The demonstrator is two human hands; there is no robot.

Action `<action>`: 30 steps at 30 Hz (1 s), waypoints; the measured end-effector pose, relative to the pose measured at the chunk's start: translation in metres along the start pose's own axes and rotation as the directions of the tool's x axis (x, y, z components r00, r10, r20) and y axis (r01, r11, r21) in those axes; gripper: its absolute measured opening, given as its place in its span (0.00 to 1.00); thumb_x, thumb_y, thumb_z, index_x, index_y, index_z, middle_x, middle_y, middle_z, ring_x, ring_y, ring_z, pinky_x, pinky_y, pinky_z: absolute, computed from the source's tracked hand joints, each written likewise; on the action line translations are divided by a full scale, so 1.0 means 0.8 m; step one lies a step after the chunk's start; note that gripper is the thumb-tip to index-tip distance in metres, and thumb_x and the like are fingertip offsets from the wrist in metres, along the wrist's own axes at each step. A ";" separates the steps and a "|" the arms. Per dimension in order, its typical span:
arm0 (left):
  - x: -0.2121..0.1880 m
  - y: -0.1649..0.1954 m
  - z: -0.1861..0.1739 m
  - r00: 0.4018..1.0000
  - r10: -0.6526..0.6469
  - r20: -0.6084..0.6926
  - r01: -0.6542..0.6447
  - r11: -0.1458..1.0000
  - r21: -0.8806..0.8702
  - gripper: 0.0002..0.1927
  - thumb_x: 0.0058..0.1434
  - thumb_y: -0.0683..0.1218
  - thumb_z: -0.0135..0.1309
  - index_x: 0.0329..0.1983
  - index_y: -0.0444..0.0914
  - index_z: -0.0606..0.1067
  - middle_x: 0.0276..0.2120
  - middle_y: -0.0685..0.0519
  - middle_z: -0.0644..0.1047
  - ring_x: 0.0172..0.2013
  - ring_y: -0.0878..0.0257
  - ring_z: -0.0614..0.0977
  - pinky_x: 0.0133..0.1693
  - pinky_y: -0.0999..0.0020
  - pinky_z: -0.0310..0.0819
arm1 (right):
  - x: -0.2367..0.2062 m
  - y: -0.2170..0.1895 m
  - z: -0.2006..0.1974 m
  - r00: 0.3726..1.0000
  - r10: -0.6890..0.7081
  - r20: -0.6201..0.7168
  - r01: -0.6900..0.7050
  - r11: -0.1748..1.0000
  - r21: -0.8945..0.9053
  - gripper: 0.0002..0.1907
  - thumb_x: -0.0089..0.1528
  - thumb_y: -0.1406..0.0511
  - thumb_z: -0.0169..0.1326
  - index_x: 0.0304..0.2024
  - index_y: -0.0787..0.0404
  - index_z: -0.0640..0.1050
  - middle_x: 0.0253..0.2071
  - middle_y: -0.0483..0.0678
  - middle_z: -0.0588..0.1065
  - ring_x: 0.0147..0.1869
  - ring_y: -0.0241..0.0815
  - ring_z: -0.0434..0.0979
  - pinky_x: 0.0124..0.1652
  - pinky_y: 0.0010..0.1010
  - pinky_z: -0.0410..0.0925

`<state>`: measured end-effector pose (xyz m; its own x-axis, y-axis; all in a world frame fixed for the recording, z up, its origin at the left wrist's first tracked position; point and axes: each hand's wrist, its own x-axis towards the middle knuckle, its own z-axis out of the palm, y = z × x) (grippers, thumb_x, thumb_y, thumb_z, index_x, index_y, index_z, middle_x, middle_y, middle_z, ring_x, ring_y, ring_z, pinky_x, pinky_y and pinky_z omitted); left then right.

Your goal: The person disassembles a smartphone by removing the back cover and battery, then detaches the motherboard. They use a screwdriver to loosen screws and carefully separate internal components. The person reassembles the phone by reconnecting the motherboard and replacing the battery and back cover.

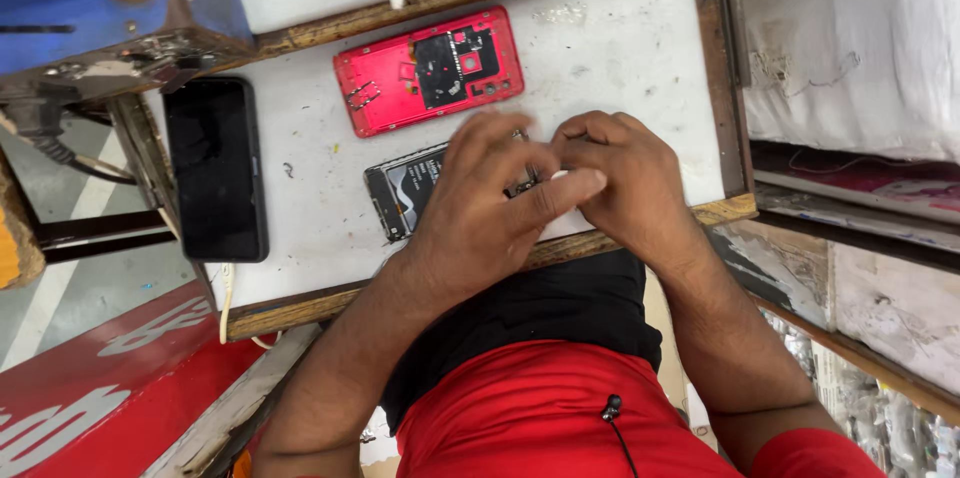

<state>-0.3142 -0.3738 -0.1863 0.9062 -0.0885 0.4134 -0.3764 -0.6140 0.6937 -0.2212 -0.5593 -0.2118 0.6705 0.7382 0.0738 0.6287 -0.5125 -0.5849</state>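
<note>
Opened phone (405, 193), back removed, flat on white surface (620, 48) under both hands.

Left hand (490, 208) curled over it, right hand (625, 173) pinching beside; what they grip is hidden. Judged light, stiff, fragile inside: hold by edges. Red back cover (428, 70) beyond the fingers.

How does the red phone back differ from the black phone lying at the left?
The red phone back lies inner side up, showing a dark plate and fittings; the black phone shows a plain dark face. The red one lies across the white table, the black one lengthwise at its edge. Neither is touched by a hand.
</note>
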 end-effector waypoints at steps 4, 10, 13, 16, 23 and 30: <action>0.003 0.001 -0.006 0.994 0.017 0.110 0.018 0.950 -0.311 0.25 0.63 0.35 0.55 0.59 0.52 0.72 0.48 0.53 0.77 0.61 0.47 0.77 0.63 0.50 0.73 | 0.002 -0.004 0.001 1.000 -0.004 0.005 0.004 1.000 -0.024 0.14 0.53 0.64 0.65 0.42 0.56 0.83 0.47 0.44 0.78 0.48 0.51 0.78 0.43 0.40 0.73; 0.004 0.001 -0.015 0.993 0.026 0.111 0.004 0.965 -0.262 0.23 0.65 0.35 0.56 0.59 0.52 0.73 0.49 0.54 0.77 0.57 0.51 0.77 0.61 0.50 0.72 | 0.004 -0.006 0.004 1.000 -0.005 -0.013 0.006 1.000 0.028 0.14 0.52 0.66 0.63 0.42 0.56 0.83 0.49 0.46 0.78 0.51 0.52 0.78 0.46 0.41 0.73; 0.000 0.002 -0.010 0.999 0.034 0.040 -0.030 0.994 -0.108 0.20 0.63 0.39 0.61 0.56 0.50 0.73 0.47 0.49 0.76 0.56 0.46 0.73 0.58 0.43 0.68 | 0.002 -0.007 0.004 1.000 0.022 0.008 -0.022 1.000 -0.013 0.14 0.51 0.66 0.64 0.40 0.56 0.84 0.49 0.46 0.79 0.51 0.52 0.78 0.46 0.41 0.73; -0.003 -0.003 -0.003 0.996 0.029 0.087 -0.019 0.993 -0.118 0.20 0.67 0.41 0.62 0.57 0.55 0.73 0.45 0.53 0.77 0.53 0.53 0.75 0.55 0.47 0.70 | 0.005 -0.006 0.004 0.999 0.033 0.027 -0.035 0.998 0.053 0.16 0.50 0.66 0.64 0.42 0.57 0.84 0.48 0.46 0.79 0.51 0.51 0.78 0.45 0.40 0.73; -0.015 0.001 0.007 0.995 0.048 0.083 -0.031 0.979 -0.200 0.25 0.71 0.44 0.63 0.65 0.60 0.70 0.45 0.57 0.74 0.56 0.58 0.74 0.62 0.49 0.72 | 0.003 -0.006 0.005 0.999 0.044 0.017 -0.045 0.997 0.055 0.15 0.54 0.64 0.64 0.43 0.58 0.82 0.49 0.44 0.79 0.51 0.48 0.79 0.46 0.38 0.74; -0.010 0.007 -0.005 0.981 0.005 0.193 0.042 0.970 -0.238 0.24 0.71 0.42 0.61 0.64 0.60 0.72 0.45 0.58 0.75 0.52 0.60 0.78 0.56 0.60 0.77 | 0.001 -0.009 0.004 0.998 0.050 0.035 -0.052 0.996 0.067 0.16 0.51 0.64 0.64 0.42 0.58 0.83 0.48 0.46 0.79 0.50 0.51 0.78 0.43 0.40 0.73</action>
<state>-0.3247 -0.3737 -0.1834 0.9244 -0.2409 0.2956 -0.3733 -0.4128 0.8308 -0.2267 -0.5537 -0.2103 0.6867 0.7267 0.0163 0.5653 -0.5198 -0.6405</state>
